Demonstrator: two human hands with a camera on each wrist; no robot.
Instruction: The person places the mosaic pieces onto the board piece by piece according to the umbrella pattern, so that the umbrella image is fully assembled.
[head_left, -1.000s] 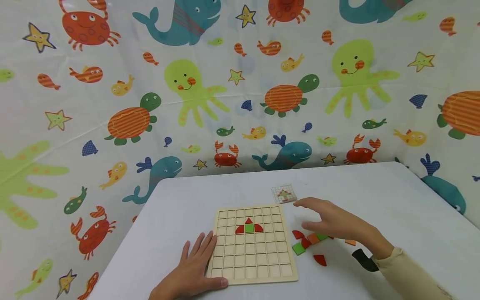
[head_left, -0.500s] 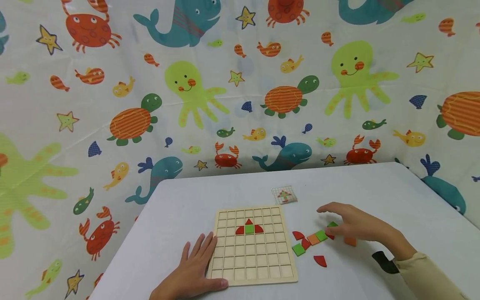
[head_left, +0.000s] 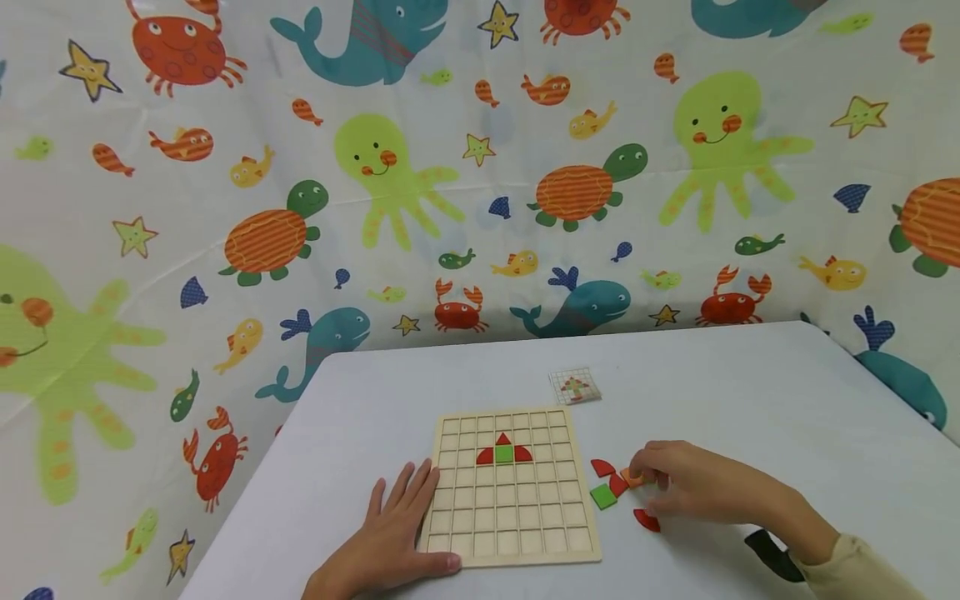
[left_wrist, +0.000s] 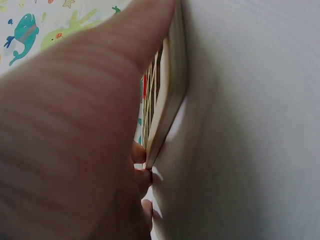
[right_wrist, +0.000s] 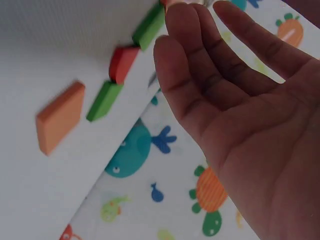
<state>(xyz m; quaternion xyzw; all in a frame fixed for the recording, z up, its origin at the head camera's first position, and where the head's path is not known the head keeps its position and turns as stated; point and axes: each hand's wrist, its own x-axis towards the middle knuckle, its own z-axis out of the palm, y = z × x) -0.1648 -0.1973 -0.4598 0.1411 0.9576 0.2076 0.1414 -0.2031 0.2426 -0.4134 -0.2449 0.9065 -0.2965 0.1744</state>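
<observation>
My left hand (head_left: pixel 390 533) lies spread along the left side of a wooden grid board (head_left: pixel 517 517), its thumb at the front-left corner. In the board's upper middle sit a green square (head_left: pixel 504 453), a red triangle (head_left: pixel 503 438) on top of it and a red quarter-circle on either side. Over the loose pieces to the right, my right hand (head_left: pixel 708 483) reaches down with bent fingers, its fingertips at an orange square (head_left: pixel 631 478). No piece shows gripped. In the right wrist view, another orange square (right_wrist: pixel 60 120), a red piece (right_wrist: pixel 122 64) and green pieces (right_wrist: pixel 150 26) lie below the fingers.
A small clear-looking card (head_left: pixel 575 386) with a grid pattern lies behind the board. Between board and right hand are a green square (head_left: pixel 603 497) and red quarter-circles (head_left: pixel 647 520). A sea-animal curtain (head_left: pixel 450 208) hangs behind the white table (head_left: pixel 697 375).
My right hand has drawn back from near the card, then lowered toward the loose pieces, with its fingers bending down. The left hand and the board keep their places.
</observation>
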